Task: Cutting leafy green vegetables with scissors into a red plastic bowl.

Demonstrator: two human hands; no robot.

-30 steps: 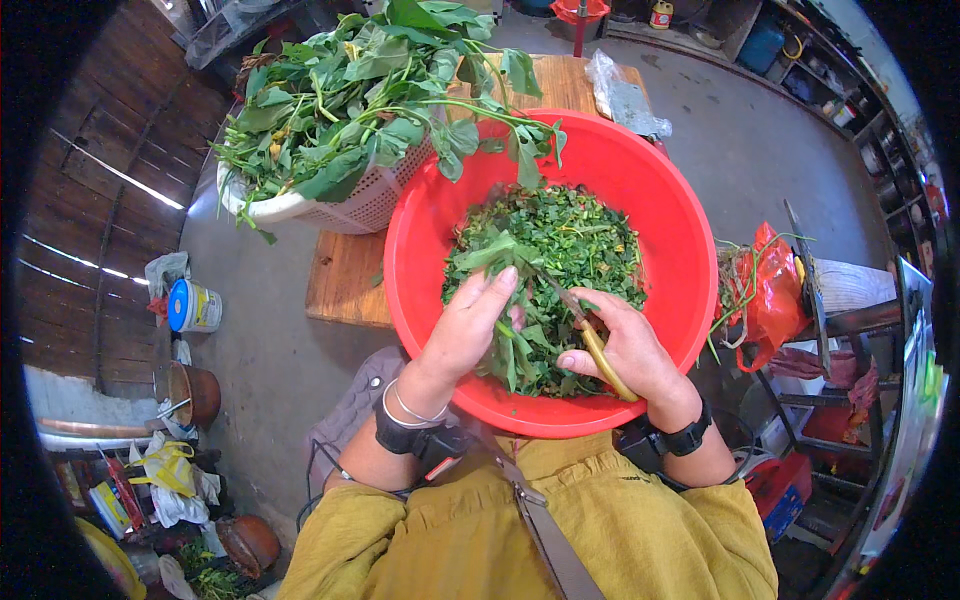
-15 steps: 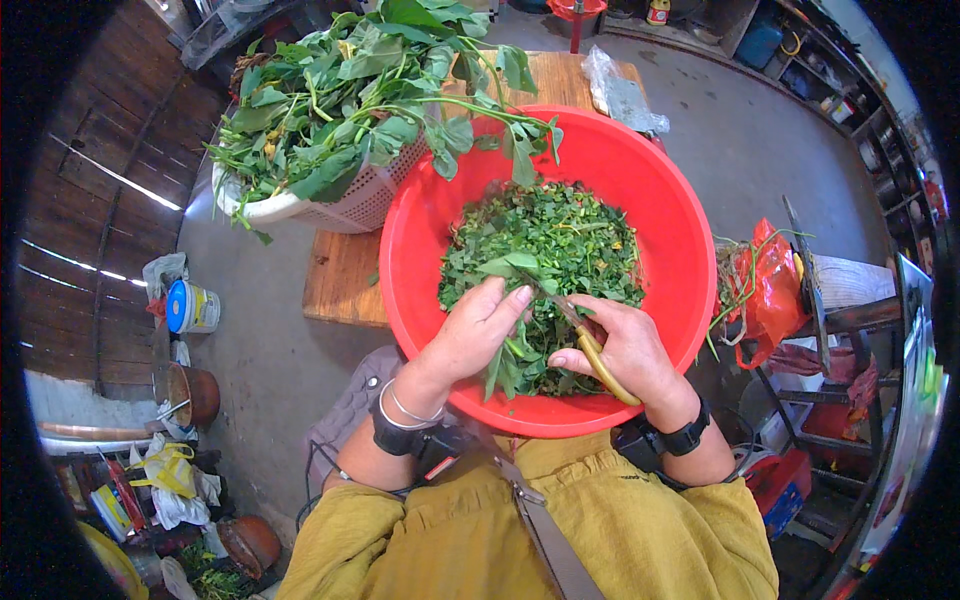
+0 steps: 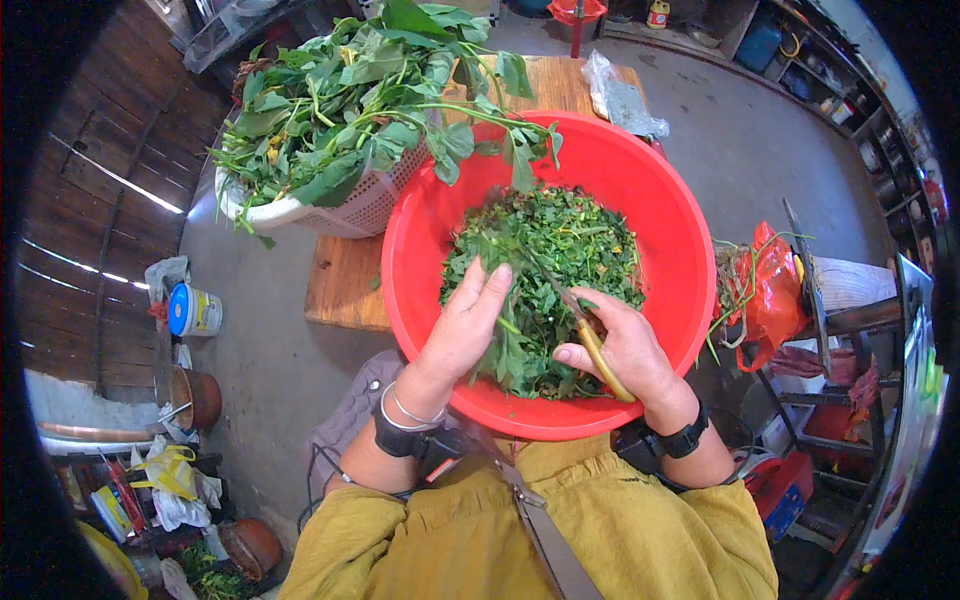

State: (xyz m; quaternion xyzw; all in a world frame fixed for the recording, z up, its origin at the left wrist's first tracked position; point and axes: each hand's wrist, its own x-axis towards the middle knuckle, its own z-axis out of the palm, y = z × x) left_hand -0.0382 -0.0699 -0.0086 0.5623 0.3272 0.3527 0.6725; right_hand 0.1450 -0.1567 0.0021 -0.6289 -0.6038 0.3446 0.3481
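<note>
Over a big red plastic basin (image 3: 685,265), my left hand (image 3: 464,328) is closed around leafy green stems (image 3: 508,350), whose leaves hang below the palm; its inner fingers are partly hidden. Yellow-handled scissors (image 3: 592,350) are in my right hand (image 3: 636,352), their dark blades pointing up and left beside the left fingertips. Beneath both hands, chopped greens (image 3: 575,235) cover the basin's bottom. How far the blades are apart is hard to make out.
A pale plastic basket (image 3: 345,215) heaped with uncut leafy stems (image 3: 370,100) stands at the back left, some stems overhanging the basin. Under them is a low wooden table (image 3: 345,290). A red plastic bag (image 3: 772,300) hangs at the right. A white bucket (image 3: 195,310) sits at left.
The pale leaf above my left fingertips is gone from there. My left fingers have straightened and tipped upward, while the scissors have moved slightly apart from them.
</note>
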